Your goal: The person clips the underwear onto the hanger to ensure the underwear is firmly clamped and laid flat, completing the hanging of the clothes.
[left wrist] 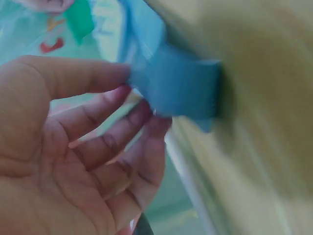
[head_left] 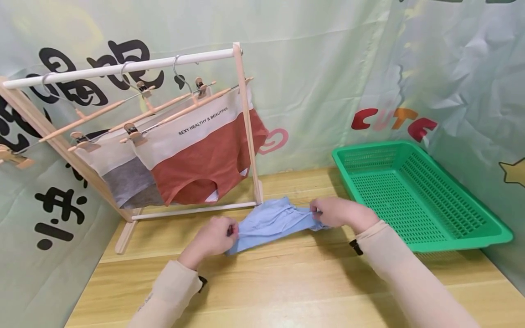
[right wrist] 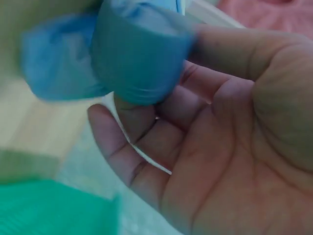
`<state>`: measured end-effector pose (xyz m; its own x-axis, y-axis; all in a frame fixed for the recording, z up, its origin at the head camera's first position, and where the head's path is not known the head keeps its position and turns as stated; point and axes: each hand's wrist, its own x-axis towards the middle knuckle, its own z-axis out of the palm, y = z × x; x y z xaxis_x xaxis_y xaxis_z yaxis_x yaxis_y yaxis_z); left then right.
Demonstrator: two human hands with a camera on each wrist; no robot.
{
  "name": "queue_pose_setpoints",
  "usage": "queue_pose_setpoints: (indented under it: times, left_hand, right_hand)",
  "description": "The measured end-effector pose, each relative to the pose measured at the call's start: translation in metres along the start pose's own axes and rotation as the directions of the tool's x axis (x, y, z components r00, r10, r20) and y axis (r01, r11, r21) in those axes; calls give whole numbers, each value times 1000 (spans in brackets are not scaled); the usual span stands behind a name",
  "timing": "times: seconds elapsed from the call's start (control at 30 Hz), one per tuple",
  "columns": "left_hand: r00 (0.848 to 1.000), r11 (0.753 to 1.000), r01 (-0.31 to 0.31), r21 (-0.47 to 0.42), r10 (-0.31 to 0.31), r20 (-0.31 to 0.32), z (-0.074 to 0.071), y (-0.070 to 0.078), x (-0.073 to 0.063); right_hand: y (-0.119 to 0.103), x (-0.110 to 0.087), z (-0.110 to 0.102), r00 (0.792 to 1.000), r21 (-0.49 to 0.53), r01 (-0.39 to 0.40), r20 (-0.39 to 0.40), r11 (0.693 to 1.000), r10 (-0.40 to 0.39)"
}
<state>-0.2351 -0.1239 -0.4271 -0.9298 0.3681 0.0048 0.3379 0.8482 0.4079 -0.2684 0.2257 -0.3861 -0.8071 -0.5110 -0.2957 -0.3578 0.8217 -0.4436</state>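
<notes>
A pair of light blue underpants [head_left: 272, 222] is stretched between both hands, low over the wooden table, with its cloth creased in the middle. My left hand [head_left: 215, 234] pinches one end. In the left wrist view, the thumb and fingertips meet at the blue cloth [left wrist: 183, 83], and part of it folds over beyond them. At the other end, my right hand [head_left: 337, 212] pinches the cloth between thumb and fingers. The right wrist view shows the blue fabric [right wrist: 137, 56] looping over those fingers, blurred at its far side.
Left of the hands stands a drying rack [head_left: 250, 123] with a white top bar. From its clip hangers hang red-brown underpants [head_left: 205, 155] and a grey pair [head_left: 133, 180]. A green plastic basket [head_left: 476, 248] sits at the right. A printed cloth backdrop [head_left: 303, 82] surrounds the table [head_left: 262, 291].
</notes>
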Motion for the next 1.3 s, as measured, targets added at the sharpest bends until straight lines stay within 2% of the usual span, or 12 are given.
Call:
queue_pose_setpoints:
  times: [0.13, 0.27, 0.4, 0.53, 0.6, 0.67, 0.77, 0.83, 0.93, 1.1, 1.2, 1.3]
  left_hand:
    - [1000, 982, 8, -191, -11, -15, -21, -8, 3]
    - [996, 948, 58, -314, -78, -52, -32, -15, 7]
    - [982, 908, 118, -401, -167, -90, -31, -18, 14]
    - [956, 889, 135, -438, -233, -178, -20, -22, 24]
    - [948, 905, 120, -409, -228, -224, -12, -24, 27]
    - [950, 935, 81, -344, -177, -257, -6, -24, 28]
    - [968, 982, -25, -187, -23, -248, 1, -22, 25]
    - [976, 991, -107, -79, 89, -199, 4, -21, 22]
    - [973, 981, -185, 65, 192, -128, 9, -22, 20]
    - [975, 964, -147, 222, 178, -131, 15, -31, 22]
    - [975, 948, -131, 289, 176, -135, 17, -38, 26]
    - [968, 931, -167, 325, 218, -126, 19, -45, 28]
  right_hand:
    - [-1, -12, -25, 996, 30, 46, -72, 998, -44]
    - [1, -19, -39, 992, 18, 61, -111, 998, -59]
    - [3, -17, -43, 989, 8, 70, -128, 998, -69]
    - [6, -8, -37, 977, -31, 88, -191, 996, -92]
    - [7, -4, -32, 971, -78, 77, -223, 994, -92]
    - [8, 0, -27, 967, -120, 50, -243, 991, -78]
    - [9, 2, -20, 969, -164, 29, -236, 986, -68]
    - [7, 2, -15, 979, -168, 17, -199, 986, -50]
    - [2, 2, -4, 991, -177, 3, -129, 984, -26]
    - [-5, 1, 21, 997, -270, -42, -71, 962, 23]
    - [-7, 0, 32, 995, -347, -80, -86, 935, 53]
    - [-8, 0, 38, 986, -415, -144, -131, 898, 98]
